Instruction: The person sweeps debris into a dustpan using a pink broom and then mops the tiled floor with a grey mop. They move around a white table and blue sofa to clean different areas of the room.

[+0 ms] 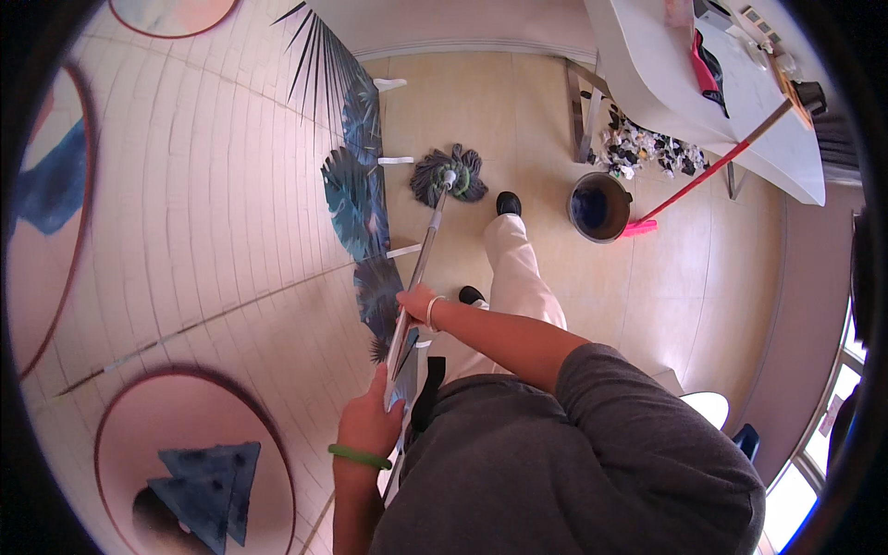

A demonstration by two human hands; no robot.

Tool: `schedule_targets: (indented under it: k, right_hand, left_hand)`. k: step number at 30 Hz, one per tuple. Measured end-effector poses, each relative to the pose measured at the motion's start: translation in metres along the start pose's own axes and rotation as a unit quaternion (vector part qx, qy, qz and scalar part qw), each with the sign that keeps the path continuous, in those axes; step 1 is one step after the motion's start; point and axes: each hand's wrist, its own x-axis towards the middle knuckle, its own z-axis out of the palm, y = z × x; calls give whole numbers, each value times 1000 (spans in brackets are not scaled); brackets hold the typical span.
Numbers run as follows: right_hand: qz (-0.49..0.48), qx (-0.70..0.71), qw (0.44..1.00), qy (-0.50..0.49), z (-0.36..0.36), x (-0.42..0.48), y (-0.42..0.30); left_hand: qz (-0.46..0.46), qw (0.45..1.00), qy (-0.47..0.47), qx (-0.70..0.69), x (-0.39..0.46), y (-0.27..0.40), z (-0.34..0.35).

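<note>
A string mop with a grey yarn head (466, 187) lies spread on the tiled floor, in front of my feet and near the left wall. Its metal handle (424, 253) slants back towards my body. My left hand (368, 420), with a green bangle at the wrist, is closed around the upper part of the handle. Farther down the handle, my right hand (418, 305) grips it; a pale bracelet is on that wrist. My right arm crosses in front of my body.
To the right stands a round bucket (616, 208) with a dark inside. Beside it a pink-bristled broom (642, 227) leans against a white table (645, 62). Black and white scraps (645, 146) lie heaped by the table's legs. White feet (397, 161) jut from the leaf-decorated left wall.
</note>
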Motion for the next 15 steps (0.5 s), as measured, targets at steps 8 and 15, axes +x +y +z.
schedule_targets:
  k: [8, 15]
  right_hand:
    - [-19, -85, 996, 35, -54, 30, -134]
    - [-45, -6, 998, 47, -113, 104, -275]
  left_hand:
    - [54, 997, 21, 45, 97, 61, -7]
    - [44, 993, 26, 104, 220, 161, -63]
